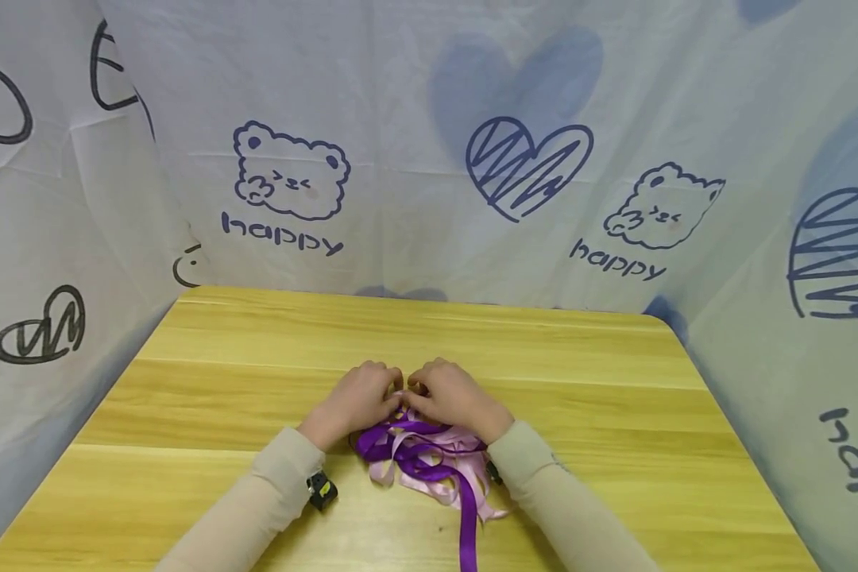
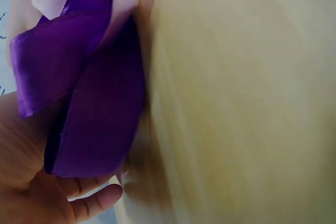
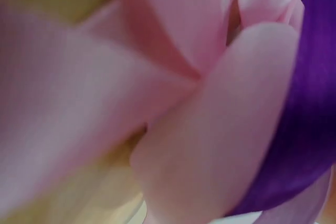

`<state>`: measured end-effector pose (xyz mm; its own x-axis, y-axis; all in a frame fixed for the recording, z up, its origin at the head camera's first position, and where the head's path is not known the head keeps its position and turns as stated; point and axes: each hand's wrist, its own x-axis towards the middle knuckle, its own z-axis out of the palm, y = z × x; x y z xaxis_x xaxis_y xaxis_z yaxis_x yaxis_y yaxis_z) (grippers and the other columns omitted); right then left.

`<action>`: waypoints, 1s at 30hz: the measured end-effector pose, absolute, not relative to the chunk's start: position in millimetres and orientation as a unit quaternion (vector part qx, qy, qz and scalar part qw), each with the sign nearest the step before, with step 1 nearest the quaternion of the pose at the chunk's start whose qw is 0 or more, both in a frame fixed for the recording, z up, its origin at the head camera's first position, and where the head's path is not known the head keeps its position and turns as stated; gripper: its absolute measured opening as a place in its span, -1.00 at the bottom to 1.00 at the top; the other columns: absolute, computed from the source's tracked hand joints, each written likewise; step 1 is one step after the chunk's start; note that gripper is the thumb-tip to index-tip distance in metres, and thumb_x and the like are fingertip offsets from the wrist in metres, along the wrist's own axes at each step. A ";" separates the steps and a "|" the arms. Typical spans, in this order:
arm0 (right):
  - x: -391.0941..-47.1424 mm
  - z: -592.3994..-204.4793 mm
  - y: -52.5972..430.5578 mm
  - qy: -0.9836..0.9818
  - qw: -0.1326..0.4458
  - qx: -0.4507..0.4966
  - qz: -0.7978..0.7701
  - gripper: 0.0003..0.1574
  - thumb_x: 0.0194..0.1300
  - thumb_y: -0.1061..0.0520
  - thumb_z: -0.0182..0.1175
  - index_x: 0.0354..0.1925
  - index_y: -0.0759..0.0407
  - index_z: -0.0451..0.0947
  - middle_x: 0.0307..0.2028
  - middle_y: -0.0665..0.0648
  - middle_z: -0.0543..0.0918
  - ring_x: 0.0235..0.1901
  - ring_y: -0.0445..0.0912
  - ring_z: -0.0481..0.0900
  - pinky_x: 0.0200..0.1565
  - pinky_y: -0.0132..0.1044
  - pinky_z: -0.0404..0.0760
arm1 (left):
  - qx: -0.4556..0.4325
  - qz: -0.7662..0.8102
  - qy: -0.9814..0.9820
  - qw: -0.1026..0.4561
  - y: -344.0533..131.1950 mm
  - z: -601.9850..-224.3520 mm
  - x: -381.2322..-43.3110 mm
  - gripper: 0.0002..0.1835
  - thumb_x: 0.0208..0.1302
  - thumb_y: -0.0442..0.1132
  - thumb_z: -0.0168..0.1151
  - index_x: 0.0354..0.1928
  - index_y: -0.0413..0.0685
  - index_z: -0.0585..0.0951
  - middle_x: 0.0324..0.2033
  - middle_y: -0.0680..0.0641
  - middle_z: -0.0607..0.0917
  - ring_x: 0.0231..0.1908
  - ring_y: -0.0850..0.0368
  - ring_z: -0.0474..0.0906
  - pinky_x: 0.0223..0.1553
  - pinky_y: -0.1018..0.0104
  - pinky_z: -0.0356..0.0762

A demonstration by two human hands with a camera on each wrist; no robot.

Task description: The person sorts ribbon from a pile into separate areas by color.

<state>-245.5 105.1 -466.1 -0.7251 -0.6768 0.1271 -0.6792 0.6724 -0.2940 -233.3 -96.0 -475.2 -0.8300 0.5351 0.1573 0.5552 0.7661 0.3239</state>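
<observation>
A tangled heap of satin ribbon lies mid-table, purple ribbon [image 1: 418,469] looped through pale pink ribbon [image 1: 465,441]. My left hand [image 1: 363,397] and right hand [image 1: 454,395] meet at its far edge, thumbs and curled fingers pinching ribbon between them. The exact bit pinched is too small to make out. In the left wrist view, a wide purple loop [image 2: 102,114] hangs in front of my left hand [image 2: 31,166], covering much of it. Pink loops [image 3: 210,135] and a purple band [image 3: 294,129] fill the right wrist view and hide my right hand's fingers.
The heap rests on a wood-grain table [image 1: 222,381] with rounded far corners. One purple tail [image 1: 468,524] runs toward the near edge. White cloth [image 1: 400,143] printed with hearts and bears hangs behind and at both sides. A small black device [image 1: 322,490] sits at the left cuff.
</observation>
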 end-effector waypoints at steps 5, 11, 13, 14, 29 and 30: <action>-244.5 -467.2 102.5 -0.917 0.006 0.371 0.146 -0.61 0.45 -0.08 0.32 -0.51 0.00 0.56 -0.54 -0.07 0.48 -0.42 -0.15 0.38 -0.25 -0.27 0.41 | -0.286 -0.179 -0.941 0.035 -95.2 -478.4 -233.7 -0.90 0.36 -0.21 0.39 -0.30 -0.04 0.67 -0.41 -0.07 0.67 -0.32 -0.04 0.58 -0.25 0.02 0.61; -246.0 -470.7 101.2 -0.923 0.003 0.363 0.129 -0.66 0.39 -0.07 0.37 -0.50 -0.02 0.58 -0.50 -0.08 0.47 -0.39 -0.14 0.38 -0.27 -0.29 0.39 | -0.292 -0.179 -0.938 0.047 -94.8 -482.1 -233.6 -0.88 0.34 -0.22 0.40 -0.35 -0.02 0.65 -0.44 -0.05 0.66 -0.36 -0.02 0.56 -0.31 0.05 0.57; -246.3 -471.3 101.2 -0.923 0.003 0.361 0.129 -0.70 0.41 -0.04 0.35 -0.47 -0.01 0.62 -0.48 -0.07 0.51 -0.38 -0.14 0.40 -0.25 -0.27 0.41 | -0.297 -0.180 -0.936 0.053 -94.0 -482.9 -233.5 -0.87 0.35 -0.22 0.40 -0.36 -0.02 0.65 -0.45 -0.04 0.66 -0.37 -0.01 0.55 -0.33 0.06 0.57; -246.3 -471.4 101.4 -0.924 0.003 0.360 0.130 -0.72 0.42 -0.02 0.34 -0.45 0.00 0.64 -0.47 -0.06 0.53 -0.37 -0.13 0.42 -0.24 -0.26 0.42 | -0.299 -0.180 -0.935 0.055 -93.4 -483.2 -233.5 -0.86 0.36 -0.21 0.39 -0.36 -0.01 0.65 -0.45 -0.03 0.66 -0.38 0.00 0.55 -0.33 0.07 0.56; -247.2 -465.5 109.5 -0.943 0.035 0.302 0.136 -0.89 0.27 0.11 0.27 -0.41 0.06 0.65 -0.44 0.01 0.66 -0.43 -0.08 0.56 -0.30 -0.14 0.60 | -0.306 -0.190 -0.927 0.100 -94.9 -474.7 -233.4 -0.89 0.39 -0.22 0.33 -0.32 -0.06 0.68 -0.51 -0.01 0.60 -0.44 0.02 0.53 -0.36 0.05 0.54; -247.3 -463.7 109.9 -0.945 0.038 0.296 0.134 -0.89 0.25 0.11 0.28 -0.42 0.07 0.64 -0.46 0.01 0.66 -0.46 -0.08 0.55 -0.33 -0.14 0.59 | -0.307 -0.191 -0.926 0.107 -95.3 -473.4 -233.9 -0.90 0.38 -0.23 0.33 -0.32 -0.07 0.68 -0.51 -0.01 0.61 -0.43 0.02 0.53 -0.36 0.05 0.54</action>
